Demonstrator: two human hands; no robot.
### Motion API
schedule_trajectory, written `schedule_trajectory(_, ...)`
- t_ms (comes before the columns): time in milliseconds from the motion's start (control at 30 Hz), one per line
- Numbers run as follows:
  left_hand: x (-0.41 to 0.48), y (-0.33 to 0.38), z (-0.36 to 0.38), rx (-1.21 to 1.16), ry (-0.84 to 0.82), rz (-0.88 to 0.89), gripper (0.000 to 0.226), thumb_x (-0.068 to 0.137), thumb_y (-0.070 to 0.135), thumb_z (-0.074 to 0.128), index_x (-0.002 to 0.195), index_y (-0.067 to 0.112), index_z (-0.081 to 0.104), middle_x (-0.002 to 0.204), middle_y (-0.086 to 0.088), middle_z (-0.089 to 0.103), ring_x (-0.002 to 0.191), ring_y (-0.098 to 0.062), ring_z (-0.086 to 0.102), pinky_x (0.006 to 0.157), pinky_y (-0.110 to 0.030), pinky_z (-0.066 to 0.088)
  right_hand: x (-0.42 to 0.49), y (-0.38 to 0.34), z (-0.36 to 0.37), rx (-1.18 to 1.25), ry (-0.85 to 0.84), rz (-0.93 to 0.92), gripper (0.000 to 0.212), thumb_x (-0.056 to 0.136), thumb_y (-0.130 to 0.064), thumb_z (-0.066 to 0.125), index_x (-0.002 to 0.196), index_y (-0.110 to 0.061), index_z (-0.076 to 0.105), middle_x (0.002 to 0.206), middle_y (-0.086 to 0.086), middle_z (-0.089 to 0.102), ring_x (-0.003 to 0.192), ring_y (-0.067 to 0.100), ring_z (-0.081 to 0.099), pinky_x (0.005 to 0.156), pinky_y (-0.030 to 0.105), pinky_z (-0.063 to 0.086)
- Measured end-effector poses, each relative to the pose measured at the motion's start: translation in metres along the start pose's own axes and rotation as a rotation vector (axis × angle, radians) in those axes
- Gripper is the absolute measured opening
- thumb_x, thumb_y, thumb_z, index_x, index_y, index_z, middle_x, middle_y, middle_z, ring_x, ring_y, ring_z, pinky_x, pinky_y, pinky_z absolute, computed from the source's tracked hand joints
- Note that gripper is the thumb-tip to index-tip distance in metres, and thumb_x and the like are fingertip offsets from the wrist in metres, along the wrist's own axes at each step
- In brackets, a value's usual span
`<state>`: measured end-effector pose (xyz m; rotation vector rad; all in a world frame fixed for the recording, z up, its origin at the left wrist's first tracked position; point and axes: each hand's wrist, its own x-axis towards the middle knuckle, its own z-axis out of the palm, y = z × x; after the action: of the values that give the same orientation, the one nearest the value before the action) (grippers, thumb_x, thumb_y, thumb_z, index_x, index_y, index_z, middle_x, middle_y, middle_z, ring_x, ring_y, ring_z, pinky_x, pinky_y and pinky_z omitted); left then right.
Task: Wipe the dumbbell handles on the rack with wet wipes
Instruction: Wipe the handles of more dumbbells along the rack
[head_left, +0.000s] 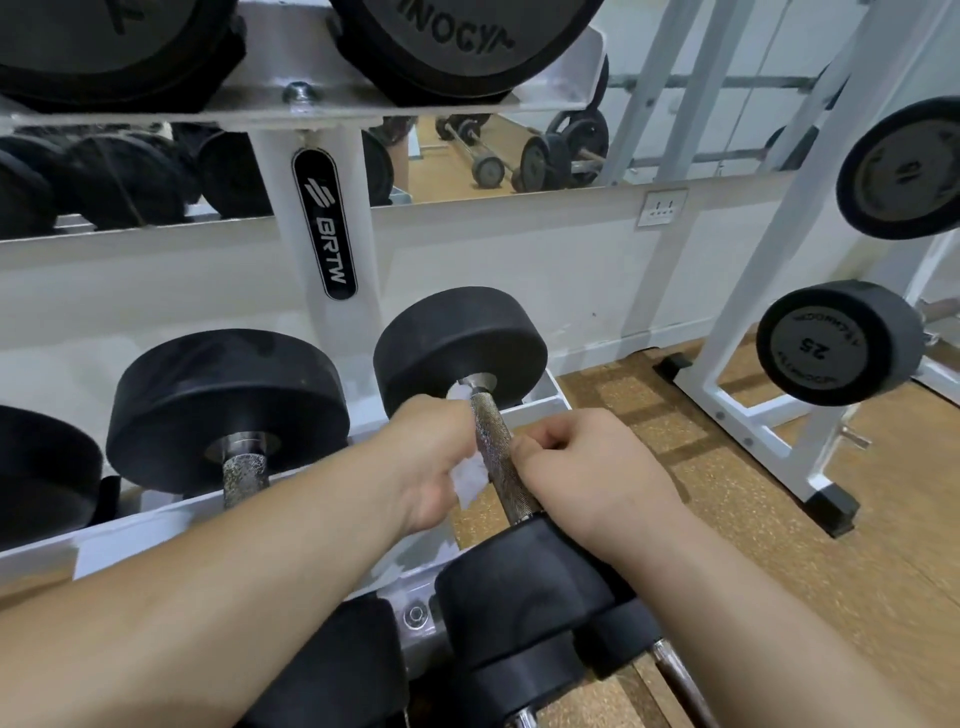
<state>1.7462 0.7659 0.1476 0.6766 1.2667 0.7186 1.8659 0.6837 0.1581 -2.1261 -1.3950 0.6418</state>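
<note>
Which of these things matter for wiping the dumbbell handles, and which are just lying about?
In the job: wet wipe, left hand gripping it, right hand curled beside the knurled handle, neighbouring handle, white rack.
Just there: 25 plate, wall socket, barbells in the mirror.

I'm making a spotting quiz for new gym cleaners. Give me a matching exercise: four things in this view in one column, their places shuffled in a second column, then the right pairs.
Things
1. wet wipe
2. knurled handle
3. plate marked 25
4. BRTW label

Places
A. on the rack's white upright post
B. on the separate white stand at the right
C. gripped in the left hand, against the handle
D. joining two black dumbbell heads

Pairs: 1-C, 2-D, 3-B, 4-A
</note>
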Motion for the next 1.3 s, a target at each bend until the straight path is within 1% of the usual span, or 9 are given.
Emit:
schedule_trajectory(167,-0.011,-0.005,-0.002,0.218,-0.044,-0.001,0.042,0.089,-0.014,0.036,0.113,0.0,0.069,0.096,-0.024,0.069,0.075,-0.036,0.069,0.088,-0.051,0.061,-0.001,0.002,-0.001,0.001,0.001,-0.011,0.026,0.089,-0.04,0.057,0.081,-0.02,0.071,0.07,-0.004,0.069,0.076,0.019,0.066,0.074,0.037,0.057)
schedule_trajectory(367,0.0,0.001,-0.02,0.343,-0.031,-0.077,0.04,0.077,-0.014,0.045,0.111,-0.001,0.061,0.123,-0.028,0.066,0.108,-0.047,0.066,0.097,-0.06,0.054,-0.001,0.001,-0.001,0.017,0.0,-0.002,0.024,0.09,-0.041,0.057,0.076,-0.024,0.068,0.058,-0.011,0.061,0.073,0.018,0.064,0.07,0.033,0.052)
schedule_trajectory(467,-0.021,-0.006,-0.009,0.293,-0.128,-0.107,0.036,0.081,-0.022,0.033,0.08,0.0,0.062,0.064,-0.016,0.065,0.061,-0.031,0.067,0.066,-0.037,0.058,-0.002,0.0,-0.001,0.013,0.004,0.0,0.022,0.088,-0.038,0.057,0.069,-0.03,0.065,0.054,-0.015,0.058,0.069,0.017,0.061,0.063,0.032,0.046)
schedule_trajectory(567,-0.032,-0.015,0.004,0.231,-0.208,-0.105,0.048,0.086,-0.023,0.024,0.065,0.007,0.055,0.046,-0.008,0.047,0.036,-0.02,0.052,0.048,-0.023,0.049,0.0,0.002,0.0,0.037,0.016,-0.002,0.015,0.085,-0.035,0.056,0.074,-0.03,0.066,0.059,-0.011,0.062,0.074,0.02,0.064,0.066,0.033,0.048)
schedule_trajectory(800,-0.007,0.014,-0.011,-0.074,0.009,-0.061,0.041,0.085,-0.022,0.025,0.089,-0.001,0.061,0.092,-0.018,0.057,0.071,-0.031,0.062,0.082,-0.04,0.054,0.0,0.002,-0.001,0.02,0.019,-0.002,0.023,0.089,-0.039,0.056,0.079,-0.023,0.069,0.069,-0.007,0.068,0.077,0.017,0.066,0.069,0.033,0.05)
schedule_trajectory(867,-0.011,0.006,-0.009,-0.036,-0.004,-0.048,0.046,0.09,-0.018,0.029,0.07,0.002,0.066,0.07,-0.009,0.055,0.055,-0.02,0.055,0.068,-0.028,0.045,0.001,0.003,0.001,0.024,0.02,0.002,0.023,0.089,-0.04,0.056,0.076,-0.024,0.068,0.068,-0.007,0.067,0.077,0.017,0.066,0.067,0.032,0.048)
schedule_trajectory(933,-0.023,-0.01,-0.001,0.126,-0.063,-0.021,0.034,0.096,-0.013,0.037,0.086,0.001,0.065,0.065,-0.01,0.057,0.051,-0.021,0.056,0.056,-0.024,0.047,0.001,0.003,0.001,0.02,0.018,0.004,0.023,0.088,-0.04,0.056,0.076,-0.025,0.068,0.069,-0.008,0.067,0.077,0.017,0.066,0.066,0.032,0.047)
schedule_trajectory(1167,-0.006,0.013,-0.006,-0.077,0.019,0.019,0.028,0.102,-0.009,0.037,0.094,0.006,0.06,0.079,-0.012,0.056,0.066,-0.025,0.057,0.062,-0.031,0.05,0.0,0.0,0.001,-0.005,0.036,-0.009,0.027,0.088,-0.038,0.055,0.07,-0.021,0.063,0.06,-0.009,0.061,0.072,0.018,0.063,0.062,0.031,0.043)
schedule_trajectory(1300,-0.025,-0.012,0.002,0.294,-0.093,0.022,0.021,0.105,0.006,0.045,0.093,0.01,0.062,0.068,-0.007,0.058,0.056,-0.02,0.056,0.056,-0.025,0.045,0.001,0.001,0.0,0.002,0.019,-0.001,0.021,0.088,-0.037,0.057,0.075,-0.023,0.066,0.061,-0.009,0.062,0.073,0.019,0.063,0.064,0.032,0.047)
